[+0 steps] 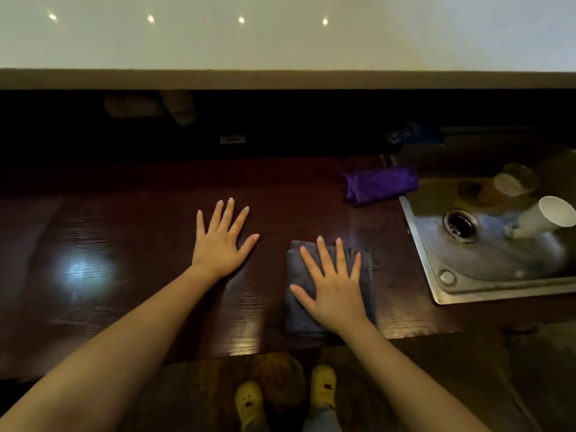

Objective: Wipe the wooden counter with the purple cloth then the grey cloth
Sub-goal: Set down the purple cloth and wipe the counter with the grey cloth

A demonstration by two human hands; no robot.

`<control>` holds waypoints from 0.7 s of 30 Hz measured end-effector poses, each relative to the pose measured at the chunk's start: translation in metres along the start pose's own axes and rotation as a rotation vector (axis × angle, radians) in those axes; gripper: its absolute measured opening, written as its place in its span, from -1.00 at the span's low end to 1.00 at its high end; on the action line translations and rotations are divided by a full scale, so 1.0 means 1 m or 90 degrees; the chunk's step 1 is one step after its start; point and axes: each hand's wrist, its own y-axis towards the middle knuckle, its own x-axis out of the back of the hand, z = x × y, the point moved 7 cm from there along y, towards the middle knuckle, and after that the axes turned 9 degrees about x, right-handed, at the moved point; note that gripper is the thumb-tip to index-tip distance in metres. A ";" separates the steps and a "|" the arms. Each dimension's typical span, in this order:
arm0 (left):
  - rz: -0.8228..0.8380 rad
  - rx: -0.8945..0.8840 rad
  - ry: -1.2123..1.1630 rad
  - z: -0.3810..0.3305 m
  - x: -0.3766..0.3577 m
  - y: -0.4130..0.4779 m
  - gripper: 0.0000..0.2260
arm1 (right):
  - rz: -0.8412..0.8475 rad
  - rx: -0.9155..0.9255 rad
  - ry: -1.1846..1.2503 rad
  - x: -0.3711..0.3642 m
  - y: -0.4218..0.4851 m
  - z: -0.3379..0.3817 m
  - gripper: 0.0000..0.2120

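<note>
The dark wooden counter (131, 232) runs across the view. A folded grey cloth (299, 310) lies flat on it near the front edge, right of centre. My right hand (332, 285) rests flat on top of the grey cloth with its fingers spread, pressing rather than gripping. My left hand (223, 241) lies flat on the bare wood to the left of the cloth, fingers spread, holding nothing. The purple cloth (381, 183) sits bunched at the back right of the counter, beside the sink and away from both hands.
A steel sink (436, 275) is set into the counter at the right, with a white paper cup (545, 218) and a glass (514, 179) lying in it. A raised ledge (280, 79) runs along the back. The floor and yellow shoes (324, 385) show below the front edge.
</note>
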 end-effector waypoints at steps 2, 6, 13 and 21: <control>-0.010 -0.005 0.004 -0.001 0.000 0.001 -0.41 | -0.003 0.006 0.004 0.000 0.006 -0.002 -0.30; -0.015 -0.005 0.012 0.000 0.000 0.001 -0.41 | -0.007 0.003 0.009 0.005 0.042 -0.008 -0.30; -0.016 0.000 0.019 0.000 -0.001 0.001 -0.41 | 0.005 0.044 0.005 0.008 0.140 -0.026 -0.31; 0.003 0.011 0.015 0.002 -0.001 0.002 -0.39 | 0.031 0.146 0.002 0.013 0.146 -0.028 -0.35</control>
